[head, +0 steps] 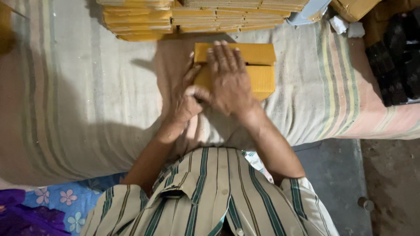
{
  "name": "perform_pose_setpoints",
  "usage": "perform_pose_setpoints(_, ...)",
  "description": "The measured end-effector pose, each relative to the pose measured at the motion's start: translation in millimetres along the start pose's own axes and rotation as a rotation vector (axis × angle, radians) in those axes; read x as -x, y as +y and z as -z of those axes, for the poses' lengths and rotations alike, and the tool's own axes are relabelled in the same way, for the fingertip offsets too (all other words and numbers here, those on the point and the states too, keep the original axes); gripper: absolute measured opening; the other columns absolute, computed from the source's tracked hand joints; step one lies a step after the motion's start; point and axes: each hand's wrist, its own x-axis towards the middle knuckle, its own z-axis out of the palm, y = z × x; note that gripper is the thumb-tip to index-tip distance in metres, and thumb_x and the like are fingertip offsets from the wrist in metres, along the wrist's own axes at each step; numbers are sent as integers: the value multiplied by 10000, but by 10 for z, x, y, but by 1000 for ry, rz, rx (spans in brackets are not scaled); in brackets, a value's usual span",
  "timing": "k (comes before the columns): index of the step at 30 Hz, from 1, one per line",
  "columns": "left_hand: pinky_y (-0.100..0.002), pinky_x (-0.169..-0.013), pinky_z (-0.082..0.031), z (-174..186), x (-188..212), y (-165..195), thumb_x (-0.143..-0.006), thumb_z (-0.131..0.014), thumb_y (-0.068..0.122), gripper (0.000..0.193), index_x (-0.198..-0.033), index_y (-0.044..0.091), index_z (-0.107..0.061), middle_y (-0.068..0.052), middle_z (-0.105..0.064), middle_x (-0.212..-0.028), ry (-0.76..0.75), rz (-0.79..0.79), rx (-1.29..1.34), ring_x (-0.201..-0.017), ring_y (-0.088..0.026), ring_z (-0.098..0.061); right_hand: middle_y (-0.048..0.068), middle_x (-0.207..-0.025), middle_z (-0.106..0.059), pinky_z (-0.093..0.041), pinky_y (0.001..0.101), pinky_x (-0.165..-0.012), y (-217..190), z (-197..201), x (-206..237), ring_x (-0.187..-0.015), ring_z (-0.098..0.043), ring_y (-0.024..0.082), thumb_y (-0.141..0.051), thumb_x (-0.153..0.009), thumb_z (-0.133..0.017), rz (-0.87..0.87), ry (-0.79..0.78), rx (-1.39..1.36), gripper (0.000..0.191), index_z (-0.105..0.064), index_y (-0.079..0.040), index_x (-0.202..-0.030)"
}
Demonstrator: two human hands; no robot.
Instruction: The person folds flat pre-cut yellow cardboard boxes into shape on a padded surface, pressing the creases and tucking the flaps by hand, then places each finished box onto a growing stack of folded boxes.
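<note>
My right hand (pixel 229 81) lies spread flat on the yellow cardboard box (pixel 258 70), pinning it to the striped cloth (pixel 87 109); my left hand (pixel 186 98) pinches its near-left edge. If my palm slides, I think the flap springs open or creases crooked.

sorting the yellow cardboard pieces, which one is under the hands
The single folded cardboard piece lying alone on the striped cloth; the others sit stacked behind it.

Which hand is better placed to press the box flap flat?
Probably the right hand: it lies palm-down across the top of the yellow cardboard box, fingers spread over the flap. The left hand only grips the box's near left edge.
</note>
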Motion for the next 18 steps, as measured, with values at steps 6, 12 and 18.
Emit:
perform_pose_setpoints(6,-489,-1338,-341,81,-76,62,-698,-1067,263,1208,-1583,48,-274,-200,-299,-1675,87,-73,117,-1575,-399,-349,339,-1628,-247,-89,500,-1272,121,39,63,-1553,-155,424,-862,-928,-210,-7,-7,21,1172,-294,119,-1564)
perform_pose_setpoints(12,-514,-1322,-335,68,-173,102,-621,-1061,340,1165,-1524,114,-361,-154,-365,-1625,26,-67,151,-1540,-387,-366,311,-1650,-203,-41,507,-1264,267,39,75,-1557,-113,416,-808,-949,-140,-80,-110,-61,1103,-248,90,-1582)
perform_pose_setpoints(18,-489,-1317,-369,85,-162,121,-702,-1064,398,1114,-1523,76,-383,-171,-368,-1632,-25,-51,92,-1554,-364,-371,309,-1681,-137,16,514,-1264,651,216,225,-1573,-35,405,-750,-1013,-108,-334,-115,40,1027,-212,81,-1607)
